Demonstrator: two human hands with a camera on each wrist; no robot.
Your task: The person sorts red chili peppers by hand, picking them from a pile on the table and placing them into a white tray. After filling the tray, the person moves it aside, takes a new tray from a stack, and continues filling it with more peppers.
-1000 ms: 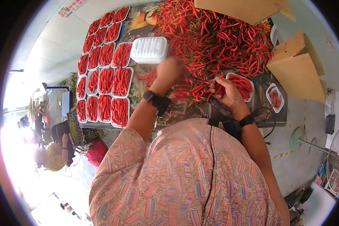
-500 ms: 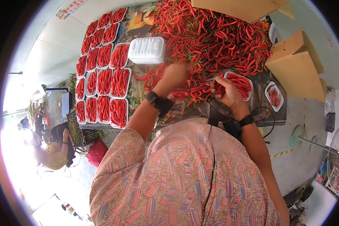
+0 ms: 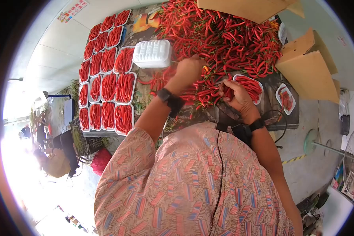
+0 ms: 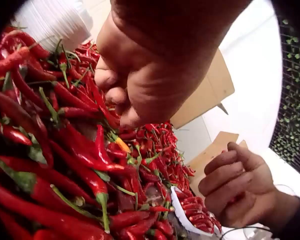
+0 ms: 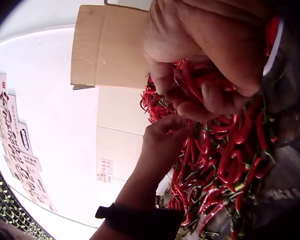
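Item: loose slender red chilies with green stems [image 3: 240, 43], heaped at the far side of a dark, patterned tabletop [image 3: 275, 115] and trailing toward the person.

Left hand: bare left hand [image 3: 187, 72], low over the near edge of the heap; fingers bent inward. Whether a chili is pinched there: cannot tell.

Right hand: bare right hand [image 3: 238, 96], fingers clamped round a small bunch of red chilies [image 5: 195, 82], just beside a white plastic tray [image 3: 262, 93] already bearing a layer of chilies.

Also present: rows of chili-filled white trays [image 3: 134, 84] to the left; a stack of ribbed white trays [image 3: 152, 53]; a small white tray with a few chilies [image 3: 290, 112] to the right; a brown cardboard box [image 3: 308, 67].

Handling notes, by judgement: step in hand appears to be gathering chilies into the bunch. Best drawn singly from the heap's edge, so tangled stems do not drag neighbours. Lay all one way, matching the filled trays. Right hold firm but light; smooth skins may slip or split. Inspect the orange-tipped chili [image 4: 122, 145] near the left hand before including it.
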